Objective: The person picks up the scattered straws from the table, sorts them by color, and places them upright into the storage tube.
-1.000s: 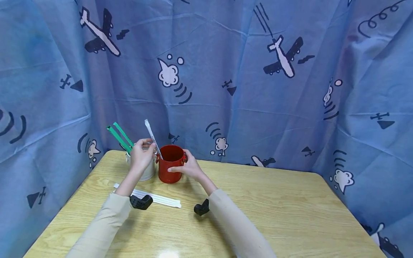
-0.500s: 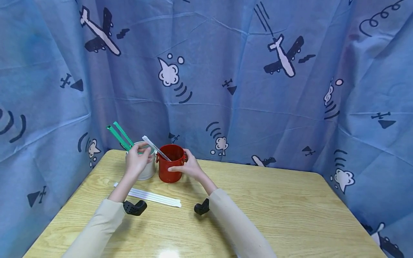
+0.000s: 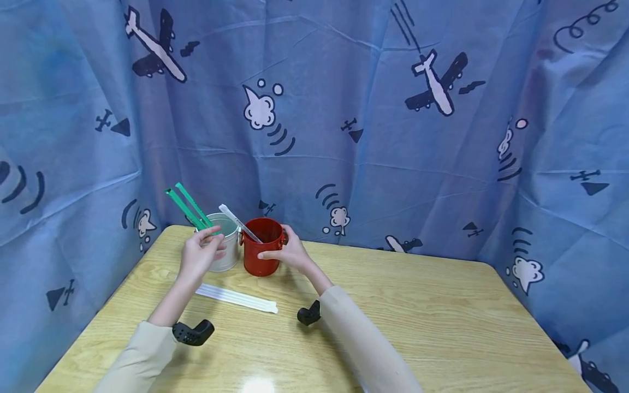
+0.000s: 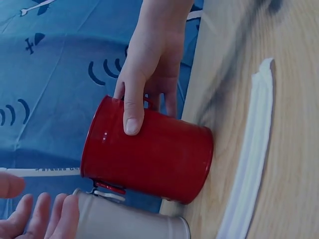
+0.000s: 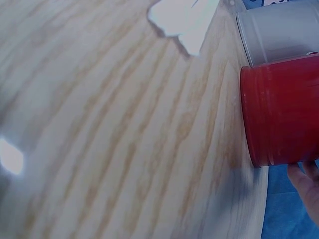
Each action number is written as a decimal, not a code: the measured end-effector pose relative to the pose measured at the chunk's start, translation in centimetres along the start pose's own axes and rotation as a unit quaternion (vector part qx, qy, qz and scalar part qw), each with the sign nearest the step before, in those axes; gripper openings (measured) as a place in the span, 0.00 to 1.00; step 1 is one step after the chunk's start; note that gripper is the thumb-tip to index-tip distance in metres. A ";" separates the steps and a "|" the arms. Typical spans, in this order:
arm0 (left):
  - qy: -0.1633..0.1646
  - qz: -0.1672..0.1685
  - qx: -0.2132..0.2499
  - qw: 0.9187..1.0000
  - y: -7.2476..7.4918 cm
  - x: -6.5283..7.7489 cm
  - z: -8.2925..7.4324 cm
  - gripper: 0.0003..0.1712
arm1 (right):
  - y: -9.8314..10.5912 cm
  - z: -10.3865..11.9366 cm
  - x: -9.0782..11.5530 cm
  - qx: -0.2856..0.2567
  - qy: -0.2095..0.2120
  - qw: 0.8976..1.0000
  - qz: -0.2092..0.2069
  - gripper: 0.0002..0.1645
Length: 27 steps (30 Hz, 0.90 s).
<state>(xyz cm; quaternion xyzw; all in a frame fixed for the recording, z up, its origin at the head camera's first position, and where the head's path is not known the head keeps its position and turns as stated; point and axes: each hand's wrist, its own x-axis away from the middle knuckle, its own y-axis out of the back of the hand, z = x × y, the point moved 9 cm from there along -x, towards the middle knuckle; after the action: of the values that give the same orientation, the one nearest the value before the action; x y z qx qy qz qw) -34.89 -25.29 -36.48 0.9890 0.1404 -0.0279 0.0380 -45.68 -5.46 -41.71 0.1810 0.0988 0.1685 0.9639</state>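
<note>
A small red bucket (image 3: 259, 263) stands upright on the wooden table, one white paper-wrapped straw (image 3: 239, 222) leaning out over its left rim. My right hand (image 3: 293, 252) grips the bucket's right side; in the left wrist view its thumb (image 4: 132, 107) lies along the front and the other fingers go behind. Just left of it is a white bucket (image 3: 224, 258) with green-wrapped straws (image 3: 185, 206) leaning out. My left hand (image 3: 200, 256) hovers in front of the white bucket, fingers loosely bent and holding nothing.
Several white paper-wrapped straws (image 3: 238, 298) lie side by side on the table (image 3: 403, 316), in front of the buckets. A blue curtain (image 3: 314, 120) with airplane prints hangs behind and along both sides. Black wrist devices (image 3: 194, 332) sit at both sleeves.
My left hand let go of the white straw and drew back left and toward me. The straw tipped left against the red bucket's rim. My right hand stayed on the bucket.
</note>
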 end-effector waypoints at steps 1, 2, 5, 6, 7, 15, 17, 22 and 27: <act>0.004 0.013 -0.004 1.000 -0.1 0.1 0.1 0.25 | 0.1 0.1 0.0 0.000 0.001 1.000 -0.001 0.51; 0.005 0.027 -0.011 1.000 -0.1 0.2 0.3 0.25 | 0.1 0.1 0.0 0.000 0.001 1.000 -0.002 0.50; 0.003 0.073 -0.027 0.997 -0.4 0.3 0.7 0.26 | 0.2 0.2 0.0 -0.001 0.002 1.000 -0.001 0.50; 0.002 0.089 -0.031 0.996 -0.5 0.3 1.0 0.26 | 0.2 0.3 0.0 -0.001 0.002 1.000 0.000 0.50; 0.004 0.105 -0.038 0.994 -0.6 0.3 1.3 0.27 | 0.2 0.3 0.0 -0.002 0.003 1.000 0.000 0.50; 0.031 0.226 -0.108 0.968 -1.4 -0.1 4.5 0.30 | 0.1 0.1 -0.1 -0.007 0.002 1.000 0.002 0.50; 0.040 0.255 -0.122 0.958 -1.6 -0.2 5.3 0.31 | 0.0 0.0 0.0 -0.007 -0.001 1.000 0.004 0.50; 0.031 0.328 -0.148 0.932 -2.6 -0.5 6.4 0.32 | -0.2 -0.1 0.0 -0.007 -0.004 1.000 0.006 0.51; -0.025 0.413 -0.163 0.896 -4.2 -0.3 6.4 0.29 | -0.2 -0.1 0.0 -0.008 -0.004 1.000 0.006 0.51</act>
<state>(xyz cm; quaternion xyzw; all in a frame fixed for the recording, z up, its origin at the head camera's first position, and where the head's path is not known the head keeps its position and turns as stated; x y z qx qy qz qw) -36.64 -21.93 -43.14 0.9369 -0.2793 -0.0114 0.2102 -45.66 -5.58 -41.84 0.1743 0.0926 0.1741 0.9647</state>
